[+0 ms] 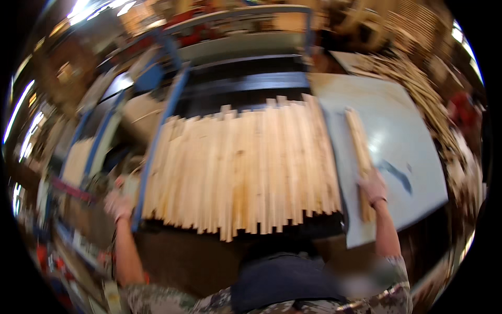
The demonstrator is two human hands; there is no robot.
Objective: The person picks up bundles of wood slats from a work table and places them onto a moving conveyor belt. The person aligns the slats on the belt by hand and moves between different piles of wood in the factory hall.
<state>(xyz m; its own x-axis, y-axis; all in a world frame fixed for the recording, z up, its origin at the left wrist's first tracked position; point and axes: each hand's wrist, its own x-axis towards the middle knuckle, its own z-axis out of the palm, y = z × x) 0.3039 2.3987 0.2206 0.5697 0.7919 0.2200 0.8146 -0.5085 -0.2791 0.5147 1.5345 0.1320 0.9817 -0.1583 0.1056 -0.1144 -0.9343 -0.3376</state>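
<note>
My right hand [373,186] is closed round one or a few wooden strips [357,138] lying lengthwise on a pale grey sheet-topped table [423,167]. To the left of that table, many light wooden strips [240,167] lie side by side in a broad row on a dark bed, their ends uneven. At the left of this row, outside a blue side rail [163,136], is my left hand [119,204]. Motion blurs its fingers, and I cannot make out whether it touches or holds anything.
Blue framework with a raised crossbar [240,10] stands beyond the dark bed [246,81]. A heap of loose wooden strips [413,86] lies past the grey table, at the far right. More wooden strips [78,159] sit between blue rails on the left.
</note>
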